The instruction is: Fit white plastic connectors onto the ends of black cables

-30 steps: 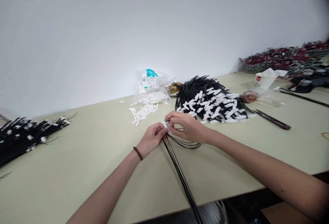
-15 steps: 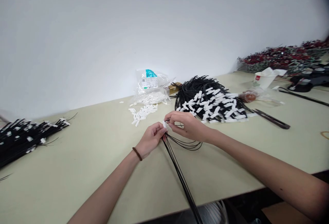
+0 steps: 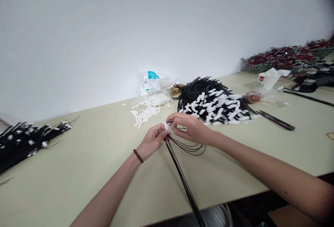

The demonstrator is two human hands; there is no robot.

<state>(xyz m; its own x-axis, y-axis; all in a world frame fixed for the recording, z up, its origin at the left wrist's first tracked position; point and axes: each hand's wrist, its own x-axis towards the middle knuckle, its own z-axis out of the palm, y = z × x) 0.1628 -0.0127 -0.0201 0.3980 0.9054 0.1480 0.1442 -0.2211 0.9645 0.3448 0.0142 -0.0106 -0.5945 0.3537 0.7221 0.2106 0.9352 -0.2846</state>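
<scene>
My left hand (image 3: 150, 142) and my right hand (image 3: 188, 127) meet at the middle of the pale table (image 3: 91, 171), both pinched closed. Between their fingertips sits a small white connector (image 3: 166, 126). My right hand also pinches the ends of thin black wires (image 3: 182, 178), which loop under that hand and run down over the table's front edge. A brown band is round my left wrist.
Behind my hands lie loose white connectors (image 3: 144, 114), a clear bag of them (image 3: 153, 89) and a heap of black wires with white connectors (image 3: 212, 103). Another such bundle (image 3: 23, 140) lies far left. A paper cup (image 3: 267, 79), dark tools and red-green parts are at right.
Hardly anything has moved. My hands stay pinched together on the connector and wire ends, and the wire loop under my right hand has shifted slightly.
</scene>
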